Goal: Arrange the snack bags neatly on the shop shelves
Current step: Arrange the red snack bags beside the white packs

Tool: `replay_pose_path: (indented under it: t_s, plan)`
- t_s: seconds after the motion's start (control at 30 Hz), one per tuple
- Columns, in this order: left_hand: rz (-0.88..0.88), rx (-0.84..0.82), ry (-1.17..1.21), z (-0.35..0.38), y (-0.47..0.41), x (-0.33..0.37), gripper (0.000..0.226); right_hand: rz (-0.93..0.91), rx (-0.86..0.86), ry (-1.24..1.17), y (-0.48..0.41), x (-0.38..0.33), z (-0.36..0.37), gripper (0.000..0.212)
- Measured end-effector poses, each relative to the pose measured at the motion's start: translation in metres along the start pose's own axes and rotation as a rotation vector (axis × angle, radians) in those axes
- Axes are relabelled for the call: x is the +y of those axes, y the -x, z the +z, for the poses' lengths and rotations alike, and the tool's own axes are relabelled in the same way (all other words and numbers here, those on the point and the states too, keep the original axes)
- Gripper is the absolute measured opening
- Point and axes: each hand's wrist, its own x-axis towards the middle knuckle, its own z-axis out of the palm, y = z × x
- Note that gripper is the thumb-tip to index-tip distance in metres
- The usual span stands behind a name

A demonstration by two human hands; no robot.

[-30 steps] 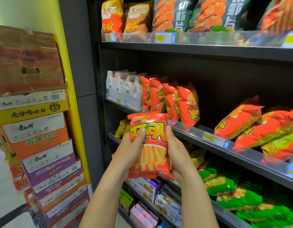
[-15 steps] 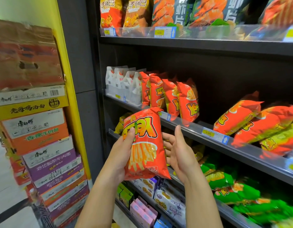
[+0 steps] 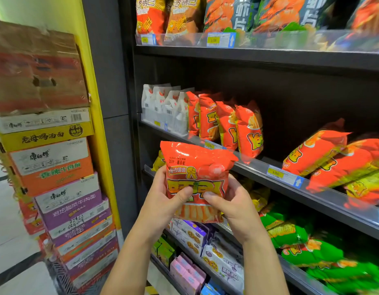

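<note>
I hold one orange-red snack bag (image 3: 197, 167) upright in front of the middle shelf (image 3: 258, 169). My left hand (image 3: 163, 201) grips its left side, thumb on the front. My right hand (image 3: 231, 205) grips its right side, thumb pressed on the print. Just behind it, a row of matching orange bags (image 3: 227, 124) stands upright on that shelf, beside white bags (image 3: 163, 107) at the left end. Further right on the same shelf, orange bags (image 3: 324, 154) lie slumped on their sides.
A tall stack of cartons (image 3: 48, 167) stands left of the dark shelf unit against a yellow pillar (image 3: 88, 60). The top shelf holds large crisp bags (image 3: 227, 15). Lower shelves carry green bags (image 3: 295, 237) and small boxes (image 3: 193, 235). Clear price rails edge each shelf.
The bag was held by my left hand alone half a second ago; my right hand has closed on it again, and the bag has been turned and raised toward the middle shelf edge.
</note>
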Motion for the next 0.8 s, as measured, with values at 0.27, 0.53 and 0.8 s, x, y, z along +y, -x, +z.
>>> replay_pose_path:
  t_s: [0.27, 0.53, 0.8]
  plan:
    - [-0.035, -0.116, 0.051, -0.012, 0.0, 0.001, 0.075, 0.014, -0.019, -0.024, -0.004, 0.005, -0.001, 0.057]
    - [-0.313, -0.038, 0.126, -0.014, -0.006, 0.01, 0.059, 0.265, -0.026, -0.17, -0.009, 0.0, 0.01, 0.053]
    - [-0.47, 0.006, 0.161, -0.011, -0.011, 0.016, 0.044, 0.449, 0.037, -0.211, -0.021, 0.002, 0.021, 0.049]
